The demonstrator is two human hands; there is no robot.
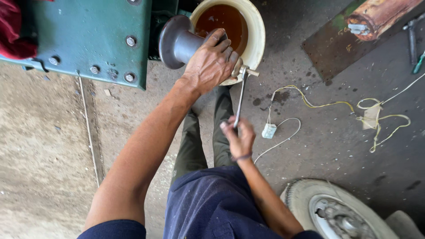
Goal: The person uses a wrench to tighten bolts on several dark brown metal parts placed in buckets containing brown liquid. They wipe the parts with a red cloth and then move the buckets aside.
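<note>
Item: wrench [240,98], slim metal, centre of the frame, its head seated on a bolt [249,71] at the end of the grey flanged spool [177,42]. My right hand [239,138] pinches the free end of the handle, fingers closed on it, wrist bent, forearm rising from lower right; held far out, probably for leverage.

My left hand [211,62], arm stretched from lower left, wraps shut around the spool's neck, seemingly to steady it.

Under the spool: cream basin [258,33] of brown oil. Upper left: green machine housing [88,35]. Right: yellow and white wires [310,104] on the floor. Lower right: tyre [305,194].
</note>
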